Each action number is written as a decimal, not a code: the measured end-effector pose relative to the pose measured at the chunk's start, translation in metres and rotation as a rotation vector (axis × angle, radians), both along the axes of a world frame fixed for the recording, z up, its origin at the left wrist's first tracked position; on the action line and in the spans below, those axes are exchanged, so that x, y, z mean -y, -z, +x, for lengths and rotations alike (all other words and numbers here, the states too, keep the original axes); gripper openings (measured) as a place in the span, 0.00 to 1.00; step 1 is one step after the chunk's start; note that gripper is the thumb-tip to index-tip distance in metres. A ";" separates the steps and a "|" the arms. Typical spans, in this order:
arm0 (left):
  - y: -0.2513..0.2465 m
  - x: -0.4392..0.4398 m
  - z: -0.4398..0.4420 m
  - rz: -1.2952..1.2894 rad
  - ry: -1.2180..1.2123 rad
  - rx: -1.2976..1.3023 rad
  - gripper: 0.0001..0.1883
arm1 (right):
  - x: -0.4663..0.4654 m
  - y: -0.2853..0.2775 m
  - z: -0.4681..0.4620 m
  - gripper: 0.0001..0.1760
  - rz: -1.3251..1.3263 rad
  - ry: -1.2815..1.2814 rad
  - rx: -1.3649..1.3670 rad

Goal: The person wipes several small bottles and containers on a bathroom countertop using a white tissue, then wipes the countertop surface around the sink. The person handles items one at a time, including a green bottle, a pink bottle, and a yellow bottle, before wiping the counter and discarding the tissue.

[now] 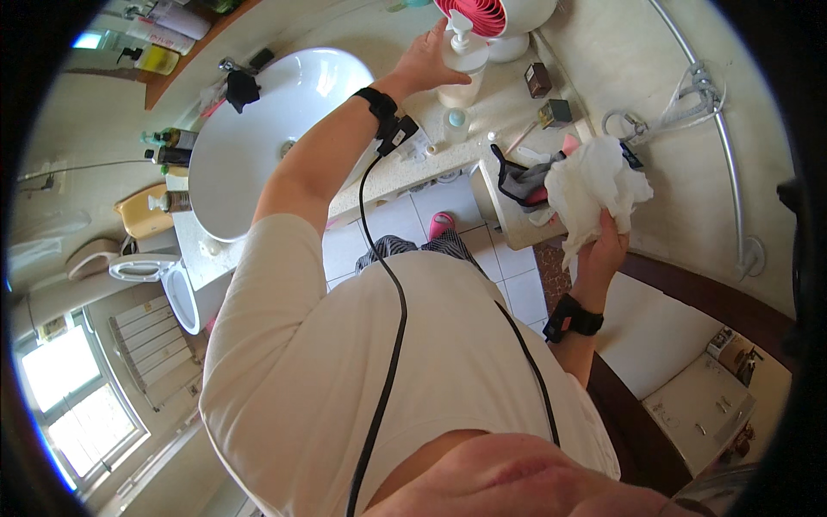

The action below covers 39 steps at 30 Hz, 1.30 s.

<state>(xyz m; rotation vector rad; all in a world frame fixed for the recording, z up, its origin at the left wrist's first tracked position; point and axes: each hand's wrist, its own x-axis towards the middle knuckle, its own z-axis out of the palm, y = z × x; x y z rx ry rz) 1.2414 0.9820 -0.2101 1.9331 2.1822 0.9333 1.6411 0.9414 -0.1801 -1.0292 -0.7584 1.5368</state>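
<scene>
A translucent pump bottle with a white pump head stands on the counter in front of the fan. My left hand curls around the bottle's upper part, its thumb across the front and its other fingers partly hidden at the far side. Off to the right, my right hand holds up a crumpled white sheet, which looks like tissue or thin cloth. Just left of that sheet lies a grey cloth item with black edging, partly covered by it.
A white basin with a tap fills the counter's left part. Behind the pump bottle is a white fan with a pink grille. A small clear bottle and two dark boxes stand nearby. A metal rail runs along the right wall.
</scene>
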 end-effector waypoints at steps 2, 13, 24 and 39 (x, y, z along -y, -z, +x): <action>-0.005 0.004 0.005 0.034 0.032 0.076 0.63 | -0.002 -0.004 -0.015 0.22 0.013 -0.027 0.002; -0.108 0.059 -0.024 0.400 0.196 0.558 0.63 | 0.015 -0.076 -0.127 0.19 0.486 -0.088 0.285; -0.133 0.228 -0.082 0.392 0.171 0.281 0.68 | 0.048 -0.137 -0.335 0.35 1.441 -1.076 0.318; -0.118 0.294 -0.105 0.587 -0.181 0.332 0.64 | 0.169 -0.083 -0.385 0.24 1.735 -0.358 0.772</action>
